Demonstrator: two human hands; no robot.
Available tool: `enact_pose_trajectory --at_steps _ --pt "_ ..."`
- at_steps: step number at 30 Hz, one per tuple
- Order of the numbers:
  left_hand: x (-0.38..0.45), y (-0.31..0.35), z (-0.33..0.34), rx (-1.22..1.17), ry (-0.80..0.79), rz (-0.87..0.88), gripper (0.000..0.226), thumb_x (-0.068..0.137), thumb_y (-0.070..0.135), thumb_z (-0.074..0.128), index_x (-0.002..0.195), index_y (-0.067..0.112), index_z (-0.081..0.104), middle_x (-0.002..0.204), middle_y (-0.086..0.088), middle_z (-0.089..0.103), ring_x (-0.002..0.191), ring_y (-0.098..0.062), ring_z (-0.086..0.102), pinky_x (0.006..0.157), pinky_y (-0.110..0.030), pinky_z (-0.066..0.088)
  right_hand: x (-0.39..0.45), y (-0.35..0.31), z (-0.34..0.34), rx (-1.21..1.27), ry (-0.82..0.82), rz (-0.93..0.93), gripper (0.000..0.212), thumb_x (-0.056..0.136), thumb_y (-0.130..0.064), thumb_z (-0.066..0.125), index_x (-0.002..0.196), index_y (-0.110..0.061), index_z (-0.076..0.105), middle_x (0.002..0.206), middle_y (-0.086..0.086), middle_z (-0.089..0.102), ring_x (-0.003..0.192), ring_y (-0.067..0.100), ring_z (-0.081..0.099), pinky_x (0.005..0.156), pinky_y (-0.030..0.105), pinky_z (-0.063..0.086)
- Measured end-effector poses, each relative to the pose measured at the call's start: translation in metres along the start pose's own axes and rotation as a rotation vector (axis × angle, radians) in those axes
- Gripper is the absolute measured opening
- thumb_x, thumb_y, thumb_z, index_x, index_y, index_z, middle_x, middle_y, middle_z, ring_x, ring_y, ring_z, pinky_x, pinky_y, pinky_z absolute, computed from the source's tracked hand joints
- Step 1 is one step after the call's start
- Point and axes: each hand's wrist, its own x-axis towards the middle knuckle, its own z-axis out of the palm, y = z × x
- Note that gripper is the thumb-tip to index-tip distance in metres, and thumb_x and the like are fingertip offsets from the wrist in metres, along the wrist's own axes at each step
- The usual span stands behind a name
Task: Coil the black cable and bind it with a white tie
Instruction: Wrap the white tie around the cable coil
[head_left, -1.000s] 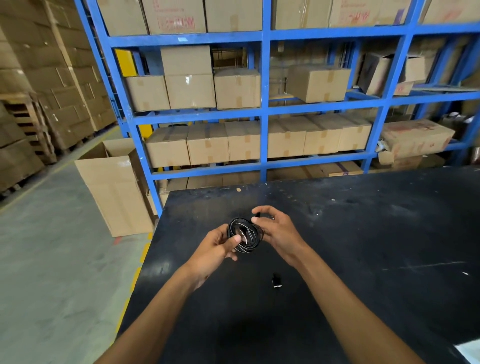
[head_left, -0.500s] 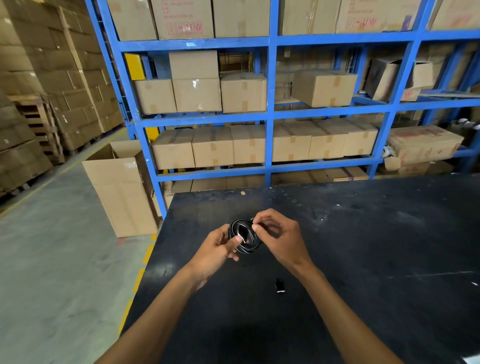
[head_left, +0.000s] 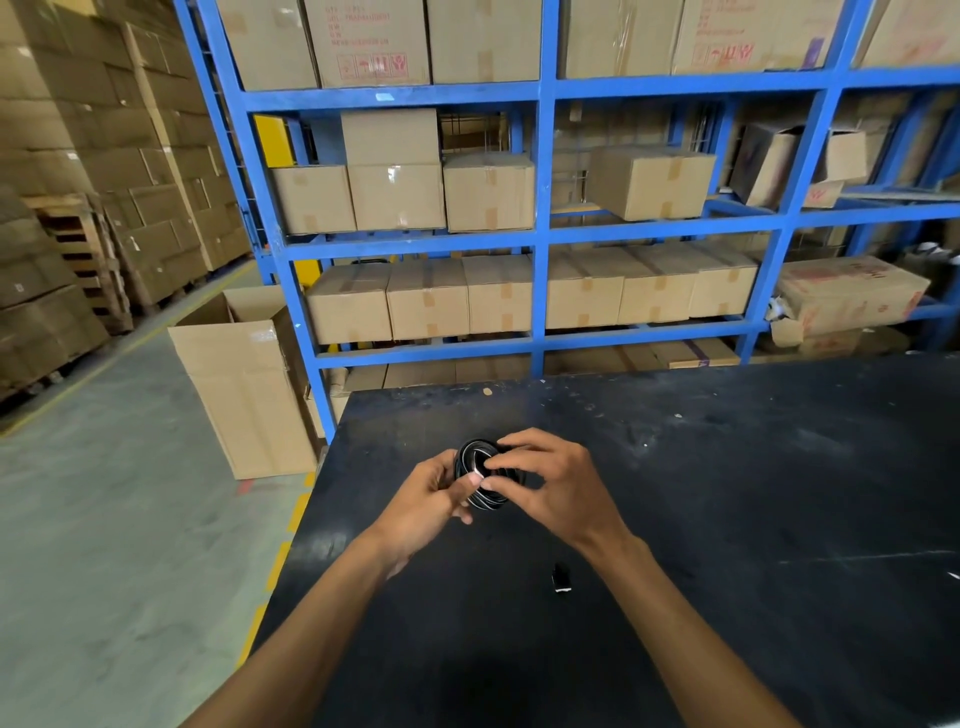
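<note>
A black cable (head_left: 474, 454), wound into a small round coil, is held upright above the black table (head_left: 727, 493). My left hand (head_left: 431, 499) pinches the coil's left side between thumb and fingers. My right hand (head_left: 550, 483) grips the coil from the right, its thumb and forefinger pressed at the coil's middle, close to my left thumb. A thin pale strip shows at that spot and may be the white tie; it is too small to be sure. A small black connector with a white tip (head_left: 561, 579) lies on the table below my right wrist.
A blue steel rack (head_left: 543, 234) full of cardboard boxes stands just behind the table's far edge. An open cardboard carton (head_left: 244, 384) sits on the grey floor at the table's left corner. Stacked boxes on pallets (head_left: 78, 234) line the far left.
My right thumb and forefinger have moved from the coil's right rim onto its middle, meeting my left thumb. The coil stays in both hands. The camera has tilted slightly.
</note>
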Motion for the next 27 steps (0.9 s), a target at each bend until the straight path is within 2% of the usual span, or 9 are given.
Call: enact_pose_trajectory --at_steps 6,10,14,20,24,27 --pt "-0.002 0.002 0.000 0.010 -0.003 0.012 0.021 0.099 0.010 0.050 0.117 0.001 0.057 0.094 -0.013 0.060 0.071 -0.007 0.057 0.074 -0.031 0.052 0.003 -0.005 -0.002 -0.009 -0.010 0.032 0.028 0.078 -0.033 0.079 0.091 -0.010 0.080 0.096 0.006 0.074 0.082 0.016 0.071 0.072 0.032 0.060" --pt "-0.003 0.003 -0.002 0.001 -0.013 0.012 0.023 0.099 0.010 0.050 0.119 0.002 0.058 0.096 -0.013 0.062 0.073 -0.008 0.057 0.075 -0.032 0.051 0.006 -0.003 -0.005 -0.017 -0.097 0.038 0.022 0.073 -0.021 0.086 0.093 -0.011 0.081 0.102 0.007 0.072 0.084 0.017 0.071 0.076 0.037 0.061" --pt "-0.003 0.005 -0.003 0.006 -0.015 0.012 0.023 0.099 0.011 0.051 0.119 0.004 0.058 0.096 -0.012 0.063 0.072 -0.006 0.059 0.074 -0.031 0.052 0.007 -0.003 -0.007 -0.030 -0.149 0.042 0.022 0.076 -0.022 0.084 0.095 -0.010 0.080 0.107 0.006 0.069 0.090 0.016 0.070 0.082 0.035 0.059" --pt "-0.001 0.009 -0.005 0.014 -0.032 0.017 0.022 0.098 0.012 0.052 0.119 0.009 0.059 0.099 -0.011 0.066 0.074 -0.003 0.061 0.072 -0.027 0.053 0.008 -0.008 -0.011 -0.057 -0.169 0.040 0.017 0.081 -0.021 0.079 0.095 -0.011 0.080 0.109 0.003 0.065 0.091 0.013 0.068 0.080 0.033 0.059" --pt "-0.001 0.010 -0.005 0.024 -0.034 0.023 0.023 0.098 0.011 0.052 0.119 0.006 0.060 0.101 -0.018 0.065 0.080 -0.013 0.060 0.069 -0.025 0.053 0.008 -0.009 -0.012 -0.058 -0.199 0.064 0.022 0.081 -0.026 0.078 0.098 -0.010 0.079 0.111 0.002 0.063 0.094 0.013 0.067 0.083 0.035 0.057" --pt "-0.001 0.010 -0.005 0.025 -0.051 0.024 0.022 0.098 0.012 0.054 0.118 0.009 0.061 0.102 -0.016 0.067 0.083 -0.016 0.061 0.071 -0.027 0.053 0.008 -0.010 -0.012 -0.074 -0.211 0.068 0.023 0.083 -0.027 0.077 0.098 -0.010 0.079 0.110 0.002 0.061 0.093 0.013 0.065 0.083 0.035 0.057"
